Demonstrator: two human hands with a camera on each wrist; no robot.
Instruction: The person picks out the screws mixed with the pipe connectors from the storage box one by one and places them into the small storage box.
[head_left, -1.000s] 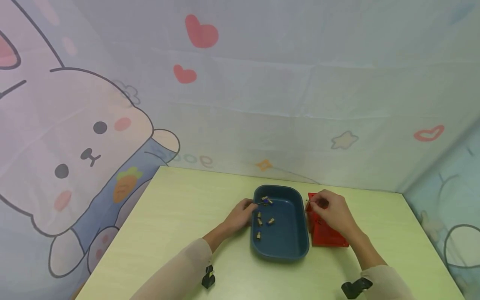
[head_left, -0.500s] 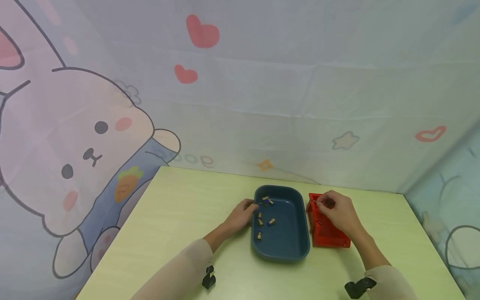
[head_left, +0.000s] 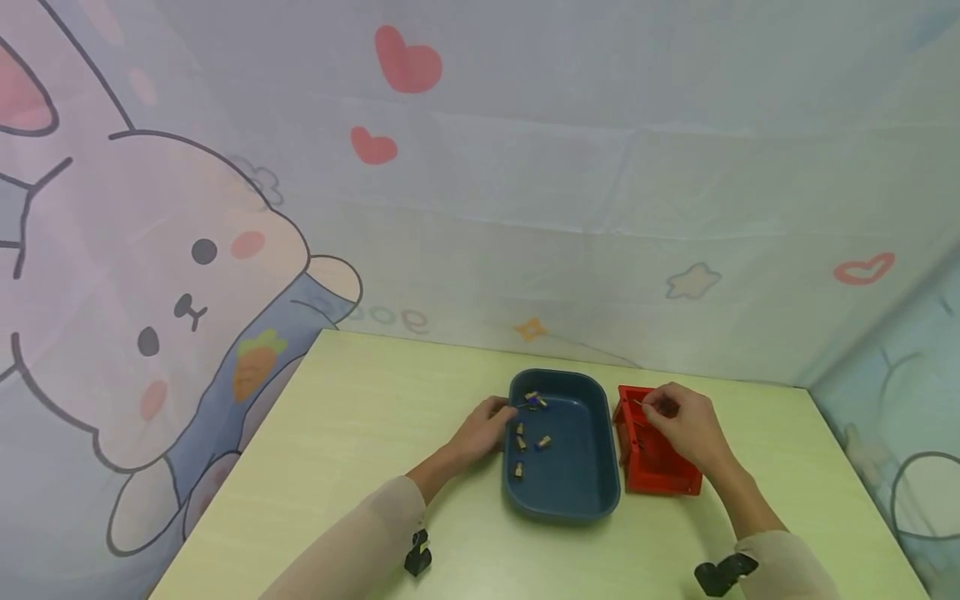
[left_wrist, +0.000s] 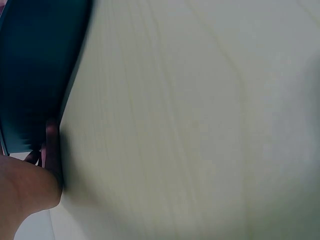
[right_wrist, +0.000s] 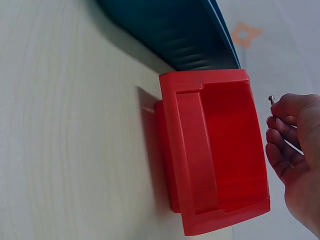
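Note:
My left hand (head_left: 482,432) grips the left wall of a dark blue tray (head_left: 573,487), thumb over the rim and fingers outside. In the left wrist view, fingers lie along the tray's outer wall. Several small brass fittings (head_left: 543,442), some with blue parts, lie in the tray; a thin dark piece shows by the thumb. Over the far part of a red bin (head_left: 663,482), my right hand (head_left: 686,425) pinches a small screw (right_wrist: 272,99) between thumb and forefinger. Its other fingers are loosely curled. A few small dark pieces (head_left: 640,444) show inside the bin, too small to identify.
Tray and bin stand side by side on a pale wooden table (head_left: 390,392), close to its back edge. Behind them hangs a printed cloth (head_left: 487,208) with a rabbit and hearts. A black wrist camera (head_left: 726,575) sits on the right sleeve.
My right hand has shifted slightly to the right, from the bin's far left edge to over its inside, still pinching the screw. The left hand and tray have stayed in place.

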